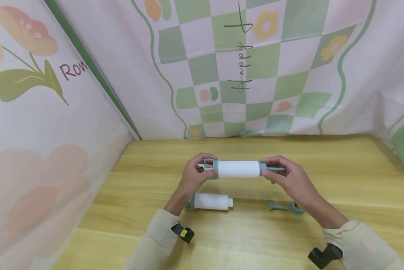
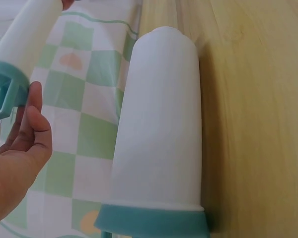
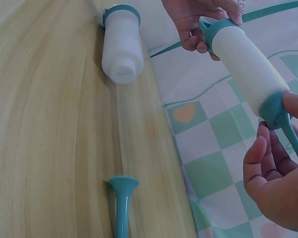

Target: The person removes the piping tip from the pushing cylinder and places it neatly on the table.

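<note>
Cylinder (image 1: 239,169), white, is held above the tabletop (image 1: 252,243), long axis running left to right and nearly level in the head view. Left hand (image 1: 196,173) grips the teal collar (image 1: 215,165) at the left end, thumb on the near side, fingers curled round the far side; the collar has a cut-out frame, and a small white part (image 1: 200,167) shows beside it. Right hand (image 1: 289,175) pinches the teal end cap (image 1: 263,167) at the other end between thumb and fingers. A slim teal nozzle (image 1: 277,169) extends from this cap toward the right palm. Second cylinder (image 1: 211,201), also white, lies on its side on the tabletop, nearer the wearer than the held one; its own teal band (image 1: 192,201) is at the left, partly hidden by the left arm, and its narrower neck (image 1: 230,203) points right. Loose teal nozzle piece (image 1: 278,207) lies well to the right of that neck, flared end facing it. Teal ring (image 1: 296,208) sits just beside the piece's narrow end, partly covered by the right arm; contact between the two cannot be told. Patterned cloth (image 1: 262,75) hangs behind the tabletop.
</note>
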Demonstrator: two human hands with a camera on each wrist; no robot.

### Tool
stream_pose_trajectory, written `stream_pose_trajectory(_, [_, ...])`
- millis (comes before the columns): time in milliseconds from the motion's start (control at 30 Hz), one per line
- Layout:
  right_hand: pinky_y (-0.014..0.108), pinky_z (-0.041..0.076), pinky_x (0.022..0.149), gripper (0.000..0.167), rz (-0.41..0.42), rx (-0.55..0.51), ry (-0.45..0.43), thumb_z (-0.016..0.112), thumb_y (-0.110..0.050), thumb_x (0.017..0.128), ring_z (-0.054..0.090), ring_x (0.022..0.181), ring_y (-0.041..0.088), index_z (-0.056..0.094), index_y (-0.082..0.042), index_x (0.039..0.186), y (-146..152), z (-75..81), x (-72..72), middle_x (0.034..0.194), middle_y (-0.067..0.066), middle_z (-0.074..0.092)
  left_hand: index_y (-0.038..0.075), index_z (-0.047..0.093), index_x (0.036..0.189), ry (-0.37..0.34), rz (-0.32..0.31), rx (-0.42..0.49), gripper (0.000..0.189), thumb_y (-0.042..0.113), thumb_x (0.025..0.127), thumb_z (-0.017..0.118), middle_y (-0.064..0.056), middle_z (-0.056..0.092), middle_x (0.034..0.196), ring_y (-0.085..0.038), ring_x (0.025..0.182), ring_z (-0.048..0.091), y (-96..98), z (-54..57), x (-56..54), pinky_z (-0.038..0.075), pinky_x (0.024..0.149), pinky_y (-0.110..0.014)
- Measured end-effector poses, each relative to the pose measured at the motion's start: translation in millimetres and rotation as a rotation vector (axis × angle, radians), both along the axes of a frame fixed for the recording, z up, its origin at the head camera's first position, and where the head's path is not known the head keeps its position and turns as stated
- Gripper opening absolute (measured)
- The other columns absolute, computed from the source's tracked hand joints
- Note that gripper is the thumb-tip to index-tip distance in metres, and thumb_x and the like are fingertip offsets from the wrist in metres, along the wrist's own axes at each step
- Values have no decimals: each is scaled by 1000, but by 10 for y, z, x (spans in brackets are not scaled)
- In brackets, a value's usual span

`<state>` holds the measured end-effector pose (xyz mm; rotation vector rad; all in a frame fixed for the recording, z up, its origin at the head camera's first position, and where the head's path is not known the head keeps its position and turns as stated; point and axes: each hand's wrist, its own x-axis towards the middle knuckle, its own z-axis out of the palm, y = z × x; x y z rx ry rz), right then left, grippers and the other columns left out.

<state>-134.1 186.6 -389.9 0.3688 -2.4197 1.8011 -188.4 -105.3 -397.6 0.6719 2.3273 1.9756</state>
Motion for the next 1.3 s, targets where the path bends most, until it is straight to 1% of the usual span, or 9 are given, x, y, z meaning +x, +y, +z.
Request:
stream_pose_trajectory(100, [26, 55, 70, 42, -1, -19, 3, 67, -15, 98, 66, 92, 15, 55, -2, 135, -1, -9, 0, 118, 16, 62, 10, 67, 117, -2, 4, 7, 32, 11, 85, 71, -10, 63, 108, -21, 80, 60, -3, -15, 3, 52, 68, -29])
stream_pose_trajectory(233, [28, 56, 70, 45, 15, -38, -13, 66, -14, 98, 66, 92, 14, 51, -1, 138, -8, -7, 6, 117, 17, 63, 11, 67, 118, -30, 6, 22, 32, 9, 86, 72, -11, 63, 110, -21, 79, 60, -14, -34, 12, 53, 69, -30])
stream_pose_trajectory(400, [34, 58, 71, 46, 25, -27, -93, 54, -26, 105, 68, 89, 19, 46, 2, 141, -22, 24, 19, 113, 20, 63, 10, 67, 119, -50, 12, 23, 33, 7, 87, 72, -11, 62, 112, -20, 75, 58, -23, -44, 27, 52, 70, -31])
stream_pose_trajectory(500, [33, 58, 70, 51, -16, 5, -137, 48, -37, 107, 67, 85, 21, 49, 3, 137, -34, 57, 18, 108, 20, 64, 9, 66, 121, -56, 12, 19, 34, 7, 88, 72, -11, 62, 113, -20, 76, 58, -26, -47, 30, 52, 70, -32])
stream_pose_trajectory(633, [30, 55, 66, 54, -57, 5, -185, 48, -44, 105, 65, 79, 20, 55, 6, 124, -50, 94, 10, 97, 17, 66, 8, 65, 123, -66, 12, 18, 35, 5, 88, 71, -10, 61, 114, -19, 77, 58, -28, -48, 37, 52, 71, -33])
stream_pose_trajectory(733, [28, 54, 63, 54, -48, -48, -226, 50, -44, 104, 62, 74, 19, 56, 8, 117, -63, 102, 6, 89, 15, 66, 7, 64, 124, -70, 12, 26, 37, 4, 88, 71, -9, 61, 115, -19, 77, 58, -29, -46, 41, 52, 70, -31])
stream_pose_trajectory(867, [27, 54, 61, 51, -26, -104, -254, 55, -41, 103, 61, 71, 18, 56, 10, 114, -79, 99, 4, 85, 13, 64, 6, 65, 123, -69, 9, 39, 37, 3, 87, 71, -9, 61, 113, -19, 78, 58, -31, -48, 42, 51, 69, -28])
stream_pose_trajectory(1133, [27, 54, 61, 46, 7, -112, -245, 58, -32, 103, 62, 72, 16, 53, 11, 117, -89, 89, 10, 87, 14, 66, 8, 66, 118, -44, 3, 37, 32, 5, 86, 71, -11, 62, 111, -23, 82, 60, -57, -61, 46, 53, 71, -31])
stream_pose_trajectory(1300, [29, 55, 64, 45, 8, -87, -217, 59, -30, 103, 64, 77, 19, 52, 10, 122, -88, 71, 21, 91, 16, 67, 10, 67, 117, -27, 5, 28, 32, 6, 85, 71, -11, 63, 110, -23, 83, 61, -69, -62, 45, 53, 71, -30])
